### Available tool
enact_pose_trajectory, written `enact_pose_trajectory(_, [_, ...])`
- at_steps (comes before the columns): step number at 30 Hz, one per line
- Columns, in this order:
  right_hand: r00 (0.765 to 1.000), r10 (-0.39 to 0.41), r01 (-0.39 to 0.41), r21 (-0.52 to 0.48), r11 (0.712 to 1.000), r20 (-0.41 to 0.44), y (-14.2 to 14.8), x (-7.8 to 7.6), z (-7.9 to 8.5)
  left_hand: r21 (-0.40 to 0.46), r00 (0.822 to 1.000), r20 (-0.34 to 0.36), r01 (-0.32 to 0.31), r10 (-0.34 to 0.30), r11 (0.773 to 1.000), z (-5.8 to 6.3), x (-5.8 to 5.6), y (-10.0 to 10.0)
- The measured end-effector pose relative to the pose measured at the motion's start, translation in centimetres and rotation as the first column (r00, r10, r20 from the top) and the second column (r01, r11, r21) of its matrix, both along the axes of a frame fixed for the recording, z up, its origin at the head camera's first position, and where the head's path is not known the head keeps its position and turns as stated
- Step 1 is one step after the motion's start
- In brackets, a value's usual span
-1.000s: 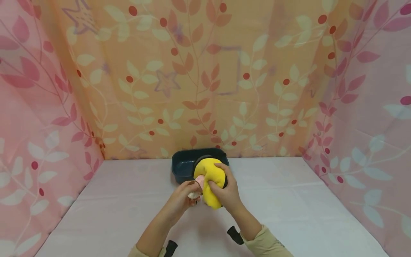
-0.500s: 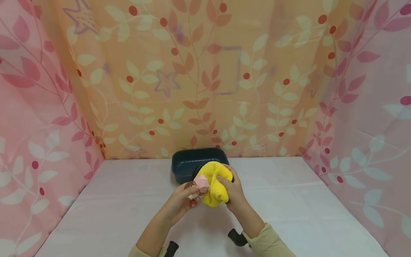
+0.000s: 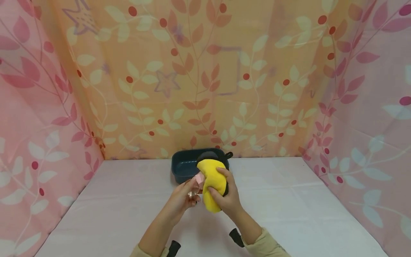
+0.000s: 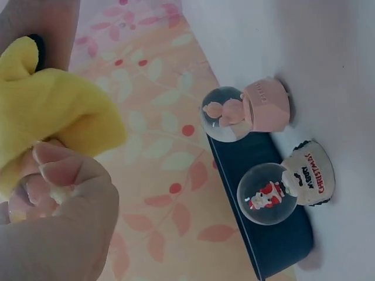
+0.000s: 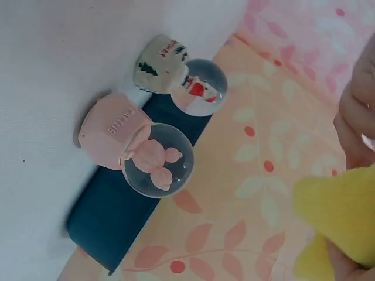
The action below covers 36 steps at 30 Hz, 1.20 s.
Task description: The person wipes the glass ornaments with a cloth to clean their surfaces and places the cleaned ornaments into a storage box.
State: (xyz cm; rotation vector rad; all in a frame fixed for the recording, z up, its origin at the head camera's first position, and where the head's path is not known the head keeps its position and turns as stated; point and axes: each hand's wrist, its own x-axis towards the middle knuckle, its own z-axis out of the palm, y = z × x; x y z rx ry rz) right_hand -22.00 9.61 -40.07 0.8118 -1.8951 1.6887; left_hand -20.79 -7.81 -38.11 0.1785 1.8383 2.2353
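Observation:
My left hand [image 3: 181, 198] holds a snow globe by its clear ball [image 3: 193, 191], with the pink base [image 3: 199, 179] angled up. My right hand [image 3: 227, 194] grips a folded yellow cloth [image 3: 213, 182] with a black backing, its edge overlapping the pink base in the head view. In the left wrist view, the cloth [image 4: 64, 111] lies against the left fingertips [image 4: 58, 164]. Two other snow globes stand on the table: one with a pink base [image 4: 268, 105], and one with a white Christmas base [image 4: 310, 174] and a Santa figure. The hands hide them in the head view.
A dark blue rectangular bin [image 3: 184, 167] stands at the back of the white table [image 3: 128, 203], behind the two standing globes. Patterned curtains [image 3: 199, 82] hang behind and at both sides. Black camera straps or mounts [image 3: 237, 237] show by the wrists.
The cloth shifts right, uncovering more of the pink base, then comes back left across it. A black flap and loop now stick up over the bin. The left hand stays nearly in place.

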Motion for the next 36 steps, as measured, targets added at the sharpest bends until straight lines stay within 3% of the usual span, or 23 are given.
enact_pose_trajectory(3, [0.995, 0.023, -0.013, 0.107, 0.994, -0.093, -0.5, 0.0, -0.4, -0.038, 1.000, -0.014, -0.009, 0.008, 0.999, -0.1, 0.1, 0.1])
enact_pose_trajectory(7, [0.997, 0.013, -0.002, 0.157, 0.988, -0.070, -0.9, 0.0, -0.7, -0.062, 1.000, -0.018, -0.010, 0.009, 0.998, -0.2, 0.1, 0.1])
enact_pose_trajectory(17, [0.995, -0.093, 0.096, 0.070, 0.993, -0.037, -1.2, -0.2, -0.6, -0.052, 1.000, 0.011, 0.011, -0.010, 0.999, -0.4, 0.1, 0.1])
enact_pose_trajectory(23, [0.989, -0.112, 0.112, 0.000, 0.994, 0.095, -0.8, -0.4, -0.5, -0.054, 0.999, 0.033, 0.024, -0.022, 0.998, -0.5, 0.1, 0.0])
enact_pose_trajectory(28, [0.971, -0.065, 0.081, -0.062, 0.995, 0.232, -0.4, -0.6, -0.4, -0.041, 0.997, 0.056, 0.054, -0.051, 0.998, -0.6, 0.0, -0.3])
enact_pose_trajectory(32, [0.941, -0.011, 0.059, -0.131, 0.990, 0.339, -0.1, -0.9, -0.3, -0.023, 0.995, 0.060, 0.084, -0.083, 0.996, -0.8, -0.1, -0.6])
enact_pose_trajectory(36, [0.882, 0.055, 0.062, -0.231, 0.971, 0.467, 0.3, -1.4, -0.4, -0.007, 0.992, 0.065, 0.113, -0.112, 0.994, -0.9, -0.1, -0.8])
